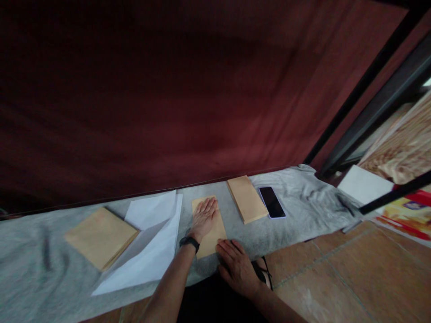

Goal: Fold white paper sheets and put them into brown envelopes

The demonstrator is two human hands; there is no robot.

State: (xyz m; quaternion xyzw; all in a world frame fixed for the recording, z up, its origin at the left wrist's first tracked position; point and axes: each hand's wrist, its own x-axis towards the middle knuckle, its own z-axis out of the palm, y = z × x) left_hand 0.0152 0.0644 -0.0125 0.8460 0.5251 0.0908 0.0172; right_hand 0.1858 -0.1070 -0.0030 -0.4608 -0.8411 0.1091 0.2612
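the left hand [204, 218], with a black wristband [189, 243] at its wrist, lies flat on a rectangle of kraft paper [213, 237], fingers stretched out. the right hand [237, 267] touches the rectangle's near right corner with its fingertips, thumb held apart. both work on a desk spread with grey cloth [303, 197]. to the right lies a neat kraft paper stack [247, 199], with a smartphone [272, 202] in a pale purple case just beside it. to the left, white paper sheets [153, 253] are spread beside a squarish kraft paper pile [101, 235], which overlaps them. a dark red panel [188, 112] rises behind; brown floor tiles [323, 278] show at lower right.
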